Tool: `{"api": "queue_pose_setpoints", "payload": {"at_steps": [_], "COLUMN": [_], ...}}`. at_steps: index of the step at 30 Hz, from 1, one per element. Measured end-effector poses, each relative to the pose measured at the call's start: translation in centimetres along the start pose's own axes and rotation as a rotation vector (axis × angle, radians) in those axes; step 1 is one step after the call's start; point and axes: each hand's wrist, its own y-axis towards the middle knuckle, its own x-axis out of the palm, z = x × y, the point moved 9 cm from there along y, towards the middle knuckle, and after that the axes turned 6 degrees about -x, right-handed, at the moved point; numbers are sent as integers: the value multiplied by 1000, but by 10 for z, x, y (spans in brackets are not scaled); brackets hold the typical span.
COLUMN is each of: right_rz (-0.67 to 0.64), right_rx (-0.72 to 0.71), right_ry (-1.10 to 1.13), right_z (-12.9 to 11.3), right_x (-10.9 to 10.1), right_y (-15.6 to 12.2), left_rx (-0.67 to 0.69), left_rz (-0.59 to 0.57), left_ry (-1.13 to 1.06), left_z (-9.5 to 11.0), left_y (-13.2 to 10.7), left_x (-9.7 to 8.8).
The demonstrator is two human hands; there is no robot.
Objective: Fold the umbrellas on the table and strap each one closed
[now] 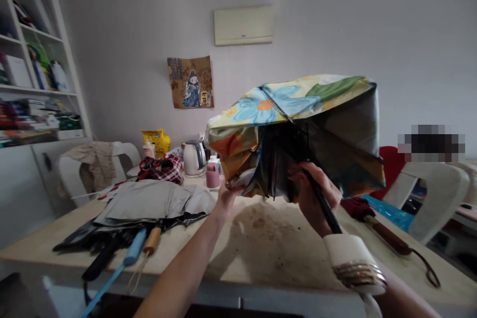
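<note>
A flowered folding umbrella [283, 104], yellow with blue petals and a dark underside, is held half spread and tilted above the table. My right hand [316, 191] is closed around its black shaft below the ribs. The white handle [350, 253] with gold-coloured bands points down toward me. At the canopy's lower left edge, my left hand [228, 196] grips the fabric, with its fingertips partly hidden by the folds. Left of my forearm lie several folded umbrellas, under a silver-grey canopy [149, 203], their black, blue and wooden handles [152, 239] toward me.
On the table [268, 258], a dark red umbrella with a brown handle [391, 236] lies at the right. Behind stand a white kettle [194, 159], a pink cup [212, 175] and a yellow bag [156, 143]. White chairs [441, 198] flank the table.
</note>
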Motion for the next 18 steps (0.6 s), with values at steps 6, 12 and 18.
{"api": "queue_pose_setpoints", "payload": {"at_steps": [6, 12, 18], "right_rz": [41, 87, 140], "right_rx": [113, 186, 219], "right_ry": [89, 93, 170], "right_z": [16, 33, 37], "right_x": [-6, -14, -20], "right_y": [4, 4, 9], "left_rx": [-263, -282, -444], "left_rz": [-283, -242, -263], "left_ry": [-132, -266, 69], "left_z": [-19, -14, -38], "left_y": [-7, -9, -20], "left_x": [-4, -20, -33]}}
